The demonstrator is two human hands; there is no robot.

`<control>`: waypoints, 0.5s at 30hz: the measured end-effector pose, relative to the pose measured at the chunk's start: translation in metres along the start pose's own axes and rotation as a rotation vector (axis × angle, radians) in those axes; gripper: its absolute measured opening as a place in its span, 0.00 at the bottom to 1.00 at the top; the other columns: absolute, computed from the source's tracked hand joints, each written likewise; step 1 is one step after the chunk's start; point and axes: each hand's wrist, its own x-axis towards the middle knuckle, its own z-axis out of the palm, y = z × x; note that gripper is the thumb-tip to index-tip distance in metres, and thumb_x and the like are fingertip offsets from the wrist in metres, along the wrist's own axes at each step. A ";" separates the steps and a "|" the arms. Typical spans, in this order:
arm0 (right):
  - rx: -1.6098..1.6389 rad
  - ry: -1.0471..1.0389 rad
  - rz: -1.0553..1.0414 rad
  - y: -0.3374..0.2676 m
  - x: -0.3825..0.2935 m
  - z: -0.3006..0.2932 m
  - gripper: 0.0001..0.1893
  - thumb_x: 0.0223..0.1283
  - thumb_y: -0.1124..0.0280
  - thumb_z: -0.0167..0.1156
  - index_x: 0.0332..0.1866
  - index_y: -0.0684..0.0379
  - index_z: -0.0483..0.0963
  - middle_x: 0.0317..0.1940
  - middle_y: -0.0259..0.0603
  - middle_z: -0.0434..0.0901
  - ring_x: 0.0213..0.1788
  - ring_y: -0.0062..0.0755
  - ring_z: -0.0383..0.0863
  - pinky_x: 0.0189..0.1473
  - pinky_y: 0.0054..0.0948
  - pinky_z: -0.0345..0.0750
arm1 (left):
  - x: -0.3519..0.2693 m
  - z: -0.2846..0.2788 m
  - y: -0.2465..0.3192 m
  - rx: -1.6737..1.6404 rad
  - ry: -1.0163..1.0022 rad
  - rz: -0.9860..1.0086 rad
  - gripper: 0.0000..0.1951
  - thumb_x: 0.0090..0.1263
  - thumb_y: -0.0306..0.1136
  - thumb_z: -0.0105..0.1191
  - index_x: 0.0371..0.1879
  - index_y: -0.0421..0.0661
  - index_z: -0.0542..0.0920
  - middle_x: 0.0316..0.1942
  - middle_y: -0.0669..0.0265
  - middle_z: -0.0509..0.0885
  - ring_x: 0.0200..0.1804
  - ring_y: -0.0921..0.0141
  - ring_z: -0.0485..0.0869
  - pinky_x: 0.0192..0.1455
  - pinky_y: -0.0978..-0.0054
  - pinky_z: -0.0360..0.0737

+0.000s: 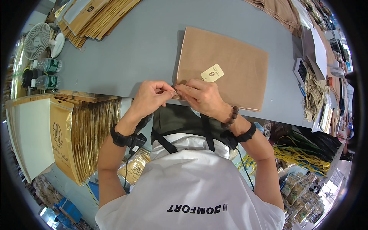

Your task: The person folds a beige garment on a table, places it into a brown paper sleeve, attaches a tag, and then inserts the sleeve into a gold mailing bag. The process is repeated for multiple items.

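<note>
A folded brown cloth [230, 63] lies flat near the front edge of a grey table, its layered edges showing along the left and front. On it rests a cream hang tag [214, 72] bearing print. My left hand [153, 95] pinches at the cloth's near left corner with thumb and forefinger. Beside it, my right hand [202, 96] lies over the cloth's front edge, fingertips closed at the same corner. Something small and dark shows between the two sets of fingertips; fingers mostly hide it.
Gold printed bags [97, 17] are stacked at the back left, near a white fan [37, 40] and plastic bottles [47, 82]. More gold bags [89, 135] stand upright in a holder below left. Brown cloths [276, 14] lie at the back right; a tan string bundle [312, 95] lies right.
</note>
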 end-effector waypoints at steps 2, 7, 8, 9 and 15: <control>0.078 0.017 0.059 -0.002 0.001 -0.001 0.11 0.61 0.71 0.72 0.49 0.52 0.87 0.36 0.30 0.81 0.33 0.33 0.85 0.29 0.34 0.79 | -0.001 -0.002 0.001 0.022 0.013 -0.018 0.09 0.72 0.30 0.63 0.39 0.35 0.90 0.28 0.69 0.88 0.27 0.80 0.81 0.29 0.80 0.76; 0.025 -0.046 0.068 -0.012 0.004 -0.006 0.09 0.63 0.67 0.73 0.48 0.48 0.88 0.37 0.29 0.78 0.33 0.34 0.84 0.30 0.37 0.79 | 0.019 -0.046 0.010 0.399 0.227 0.147 0.08 0.72 0.32 0.64 0.40 0.39 0.89 0.30 0.62 0.90 0.31 0.68 0.87 0.36 0.70 0.83; -0.003 -0.060 0.067 -0.014 0.005 -0.006 0.09 0.63 0.66 0.74 0.48 0.48 0.87 0.37 0.30 0.78 0.33 0.34 0.84 0.30 0.37 0.79 | 0.032 -0.063 0.012 0.529 0.428 0.200 0.08 0.72 0.32 0.64 0.41 0.40 0.89 0.33 0.60 0.91 0.35 0.64 0.89 0.39 0.68 0.84; -0.035 -0.074 0.068 -0.016 0.006 -0.007 0.09 0.63 0.66 0.74 0.47 0.48 0.87 0.37 0.30 0.77 0.33 0.34 0.84 0.30 0.37 0.79 | 0.048 -0.082 0.012 0.660 0.634 0.321 0.08 0.72 0.32 0.64 0.43 0.41 0.89 0.37 0.57 0.92 0.38 0.60 0.90 0.43 0.65 0.85; -0.086 -0.049 0.095 -0.013 0.004 -0.011 0.09 0.61 0.66 0.75 0.46 0.48 0.88 0.35 0.30 0.77 0.33 0.33 0.83 0.29 0.36 0.79 | 0.123 -0.249 0.012 1.179 1.219 0.559 0.17 0.72 0.32 0.58 0.58 0.46 0.86 0.62 0.56 0.86 0.63 0.50 0.82 0.66 0.55 0.77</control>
